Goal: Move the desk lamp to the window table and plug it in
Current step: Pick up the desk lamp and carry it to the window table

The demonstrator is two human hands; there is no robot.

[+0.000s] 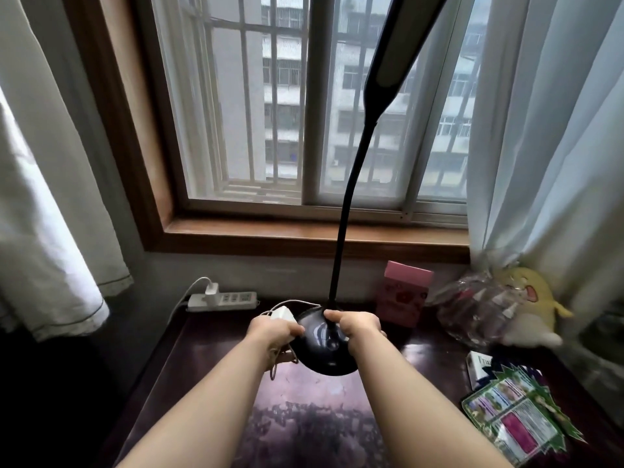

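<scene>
The black desk lamp has a round glossy base over the dark table below the window. Its thin flexible neck rises to a flat head at the top of the view. My right hand grips the base where the neck meets it. My left hand holds the base's left edge together with the lamp's white power adapter and its bunched white cord. Whether the base rests on the table or hangs just above it, I cannot tell.
A white power strip lies at the table's back left with a white charger plugged in. A pink box, a clear plastic bag and a yellow plush toy stand at the back right. Printed packets lie front right. Curtains hang on both sides.
</scene>
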